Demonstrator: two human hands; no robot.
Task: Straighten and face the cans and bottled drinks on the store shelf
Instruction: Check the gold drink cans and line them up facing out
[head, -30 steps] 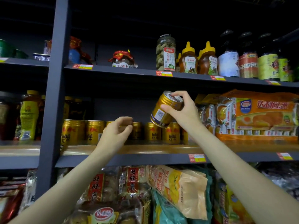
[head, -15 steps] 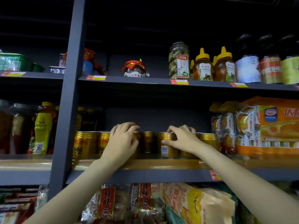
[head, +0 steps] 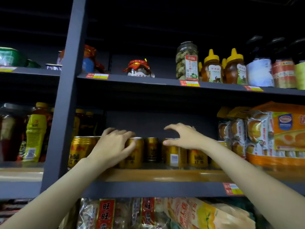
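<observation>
Facing gold cans: left hand (head: 113, 146) grips front can (head: 134, 152); right hand (head: 184, 138), fingers spread, hovers over barcode can (head: 173, 156) beside it, likely needing a turn.

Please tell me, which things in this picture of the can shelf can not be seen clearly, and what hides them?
All in the head view:
- Can under the left hand: the hand covers much of its front.
- Cans behind the right hand and wrist: tops hidden.
- Can with its barcode forward: front label turned away.
- Back-row can: print too dark and small.
- Green-labelled bottle: cut by the right edge.
</observation>
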